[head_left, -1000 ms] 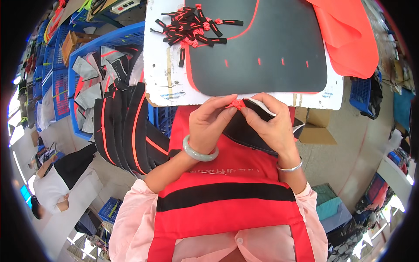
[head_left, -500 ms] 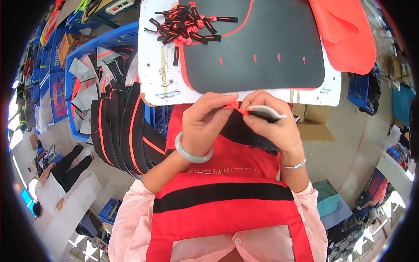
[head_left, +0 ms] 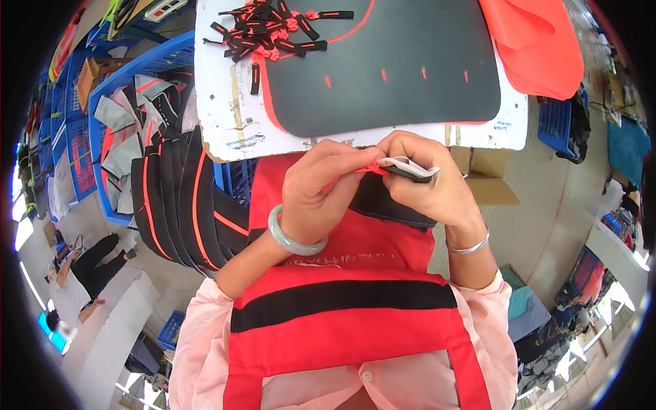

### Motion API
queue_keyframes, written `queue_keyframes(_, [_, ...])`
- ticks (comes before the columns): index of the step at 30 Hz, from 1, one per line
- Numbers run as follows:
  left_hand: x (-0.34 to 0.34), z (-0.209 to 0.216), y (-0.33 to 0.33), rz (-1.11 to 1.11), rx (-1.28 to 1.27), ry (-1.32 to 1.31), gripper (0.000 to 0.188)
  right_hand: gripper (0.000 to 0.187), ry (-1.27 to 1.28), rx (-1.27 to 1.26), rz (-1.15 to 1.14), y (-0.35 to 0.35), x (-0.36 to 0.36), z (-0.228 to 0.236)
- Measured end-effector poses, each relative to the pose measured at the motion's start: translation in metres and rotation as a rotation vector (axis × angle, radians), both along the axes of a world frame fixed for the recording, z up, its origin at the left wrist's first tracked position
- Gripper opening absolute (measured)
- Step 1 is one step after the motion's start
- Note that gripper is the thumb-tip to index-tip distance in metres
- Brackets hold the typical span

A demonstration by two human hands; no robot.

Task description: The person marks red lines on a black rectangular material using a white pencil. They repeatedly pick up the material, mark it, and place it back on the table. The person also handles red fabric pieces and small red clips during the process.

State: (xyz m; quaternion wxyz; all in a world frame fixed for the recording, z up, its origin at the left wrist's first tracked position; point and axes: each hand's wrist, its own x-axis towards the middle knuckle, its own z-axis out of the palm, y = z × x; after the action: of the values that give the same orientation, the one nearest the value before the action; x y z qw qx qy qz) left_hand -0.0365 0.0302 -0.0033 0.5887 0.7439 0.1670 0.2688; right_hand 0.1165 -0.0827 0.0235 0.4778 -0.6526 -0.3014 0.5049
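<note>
Both of my hands are raised close together just off the near edge of the white table point(head_left: 239, 140). My left hand point(head_left: 321, 186) is closed, thumb and fingers pinching a small red fabric piece point(head_left: 372, 167). My right hand point(head_left: 432, 179) is closed around a small folded white-and-black piece point(head_left: 411, 169), which meets the red fabric between my fingertips. Whether the two are joined is hidden. Beyond them, a dark grey panel with red edging point(head_left: 389, 102) lies flat, with a pile of black tabs with red stripes and red gathered ends point(head_left: 263, 31) at its far left corner.
Bright red-orange fabric point(head_left: 536, 48) hangs over the table's right side. A blue basket point(head_left: 102, 181) on the left holds grey pieces and long black strips with red lines point(head_left: 178, 198). A cardboard box point(head_left: 488, 181) stands below right. Another person point(head_left: 85, 280) works at far left.
The red fabric and white-and-black piece are now closer together, and the white piece has turned between my fingers. The table and its contents sit slightly further left and up in view.
</note>
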Motion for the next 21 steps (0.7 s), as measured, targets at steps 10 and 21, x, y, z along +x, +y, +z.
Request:
queue_keyframes(10, [0.002,0.002,-0.003,-0.008,0.001,0.001,0.031,0.020,-0.013,-0.005,0.017,-0.004,0.003,-0.002])
queue_keyframes(21, [0.009,0.000,-0.003,-0.089,0.197,-0.012,0.031,0.020,0.021,0.127,-0.125,-0.017,-0.004,-0.015])
